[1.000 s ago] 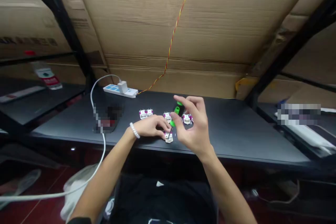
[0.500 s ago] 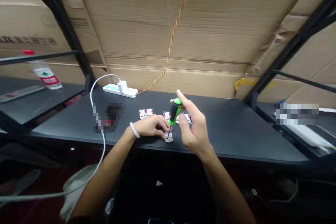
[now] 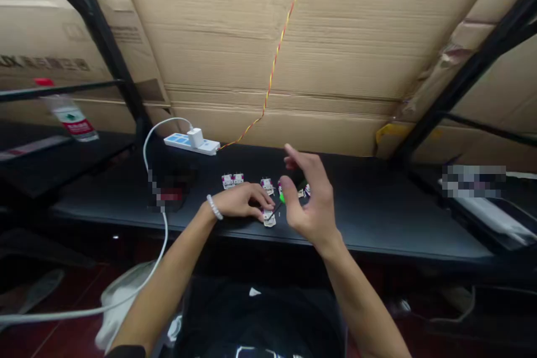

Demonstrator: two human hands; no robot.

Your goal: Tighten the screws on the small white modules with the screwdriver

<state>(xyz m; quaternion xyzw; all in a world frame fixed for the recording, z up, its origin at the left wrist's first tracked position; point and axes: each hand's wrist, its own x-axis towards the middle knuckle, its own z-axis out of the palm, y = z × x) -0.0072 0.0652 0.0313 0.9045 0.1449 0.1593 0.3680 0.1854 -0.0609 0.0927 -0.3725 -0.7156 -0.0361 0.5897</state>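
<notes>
My left hand (image 3: 245, 201) rests on the black tabletop, its thumb and fingertips pressed on a small white and purple part (image 3: 269, 219) near the front edge. A screwdriver (image 3: 282, 198) with a green and black handle leans to the right, its thin dark shaft running down to that part. My right hand (image 3: 312, 201) is curved around the handle, with the index finger raised and the thumb apart from it. Most of the handle is hidden behind the thumb and palm.
Behind my hands are similar parts: a pair (image 3: 232, 180) at the left, one part (image 3: 267, 186) in the middle, and others half hidden by my right hand. A white power strip (image 3: 192, 144) with a plugged-in charger lies at the back. Its white cable (image 3: 166, 235) hangs over the front edge.
The screwdriver has tipped from nearly upright to a rightward slant, and its handle has gone mostly behind my right hand. My right hand has shifted slightly right. My left hand has stayed put.
</notes>
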